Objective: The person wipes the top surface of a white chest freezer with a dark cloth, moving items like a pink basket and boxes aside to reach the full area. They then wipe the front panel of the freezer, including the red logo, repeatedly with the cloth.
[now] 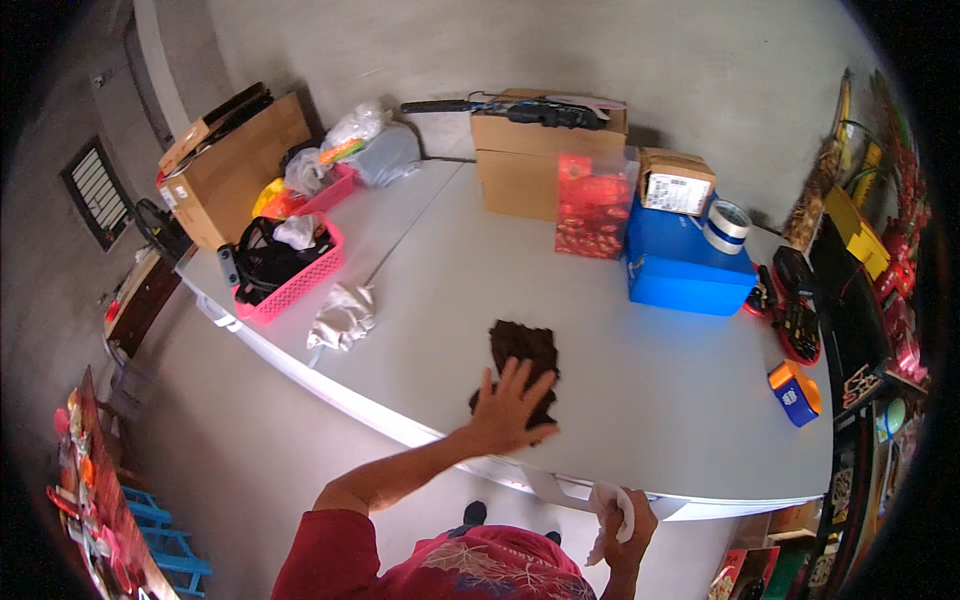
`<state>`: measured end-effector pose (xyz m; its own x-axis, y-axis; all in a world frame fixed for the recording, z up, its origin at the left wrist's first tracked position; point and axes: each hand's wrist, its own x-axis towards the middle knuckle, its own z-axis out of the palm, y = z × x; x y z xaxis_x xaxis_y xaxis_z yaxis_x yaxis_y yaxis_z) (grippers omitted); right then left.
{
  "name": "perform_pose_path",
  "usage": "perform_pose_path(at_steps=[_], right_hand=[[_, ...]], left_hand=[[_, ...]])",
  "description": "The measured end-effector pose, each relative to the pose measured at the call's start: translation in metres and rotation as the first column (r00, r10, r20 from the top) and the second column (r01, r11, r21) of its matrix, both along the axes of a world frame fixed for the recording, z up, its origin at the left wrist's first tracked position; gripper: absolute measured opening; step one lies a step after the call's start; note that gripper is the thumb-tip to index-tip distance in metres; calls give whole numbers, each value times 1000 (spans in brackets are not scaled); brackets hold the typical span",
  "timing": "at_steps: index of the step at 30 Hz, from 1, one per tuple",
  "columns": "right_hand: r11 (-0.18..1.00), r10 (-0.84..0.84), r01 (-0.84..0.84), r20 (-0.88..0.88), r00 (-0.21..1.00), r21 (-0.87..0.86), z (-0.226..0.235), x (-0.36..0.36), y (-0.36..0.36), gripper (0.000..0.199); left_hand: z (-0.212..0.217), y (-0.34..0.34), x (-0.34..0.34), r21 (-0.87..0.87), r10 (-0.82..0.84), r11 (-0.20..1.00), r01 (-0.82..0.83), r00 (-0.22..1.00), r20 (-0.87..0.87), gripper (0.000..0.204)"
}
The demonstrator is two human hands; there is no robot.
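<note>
L hand (510, 408) spread wide on dark cloth (523, 342), laid but rumpled at counter's (680, 390) 6 o'clock; R hand (637, 524), approx. 5 o'clock, holds white wad (606, 512), not yet down.

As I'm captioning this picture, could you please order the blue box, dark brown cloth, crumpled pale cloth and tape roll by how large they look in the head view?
1. Blue box
2. Dark brown cloth, partly hidden by the left hand
3. Crumpled pale cloth
4. Tape roll
</note>
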<state>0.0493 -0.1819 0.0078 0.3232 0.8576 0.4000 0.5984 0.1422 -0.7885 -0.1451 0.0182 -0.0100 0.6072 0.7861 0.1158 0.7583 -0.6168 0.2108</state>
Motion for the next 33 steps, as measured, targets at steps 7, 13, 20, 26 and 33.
perform_pose_path(at_steps=[7, 13, 20, 26, 33], right_hand=[[997, 73, -72, -16, 997, 12, 19, -16, 16, 12], [999, 43, -43, -83, 996, 10, 11, -20, 10, 15], [998, 54, -54, -40, 998, 18, -2, -30, 15, 31], [1000, 15, -16, -98, 995, -17, -12, -30, 2, 37], [994, -112, 113, -95, 989, 7, -12, -6, -25, 31]], left_hand=[[-7, -4, -56, 15, 43, 999, -44, 996, 79, 78], [-44, 106, -217, 499, 466, 692, -521, 851, 242, 74], [-35, 146, -325, 139, 757, 653, -744, 645, -103, 65], [-42, 145, -302, 153, 731, 659, -737, 675, 100, 37], [-35, 172, -316, 276, 598, 780, -562, 799, -61, 39]])
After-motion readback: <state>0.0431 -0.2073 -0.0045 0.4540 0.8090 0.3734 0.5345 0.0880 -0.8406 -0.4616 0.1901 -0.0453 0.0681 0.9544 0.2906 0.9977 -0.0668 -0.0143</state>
